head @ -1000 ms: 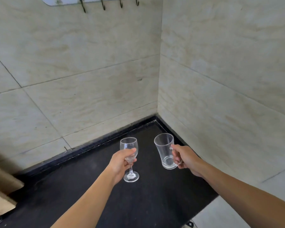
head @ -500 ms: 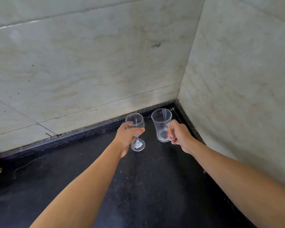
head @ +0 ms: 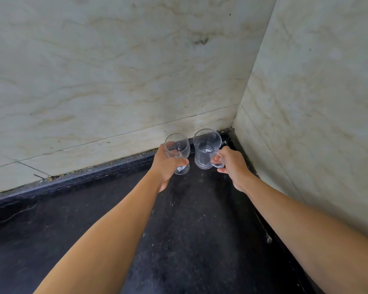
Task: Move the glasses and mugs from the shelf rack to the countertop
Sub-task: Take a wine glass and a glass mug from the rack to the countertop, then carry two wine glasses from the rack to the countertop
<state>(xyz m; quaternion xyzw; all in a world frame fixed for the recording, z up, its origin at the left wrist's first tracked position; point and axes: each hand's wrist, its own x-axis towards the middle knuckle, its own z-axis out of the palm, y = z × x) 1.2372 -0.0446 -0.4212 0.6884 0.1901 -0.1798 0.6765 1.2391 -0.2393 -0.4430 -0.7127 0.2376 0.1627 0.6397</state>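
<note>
Glass cup gripped in left hand | mug held by handle in right hand | both side by side, low over black tabletop corner | held upright, likely to set down safely

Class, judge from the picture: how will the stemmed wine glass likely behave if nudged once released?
The wine glass looks top-heavy: wide bowl on a thin stem, small foot, so probably tips easily. Thin clear glass suggests fragility. Standing close to the glass mug, it may clink.
</note>
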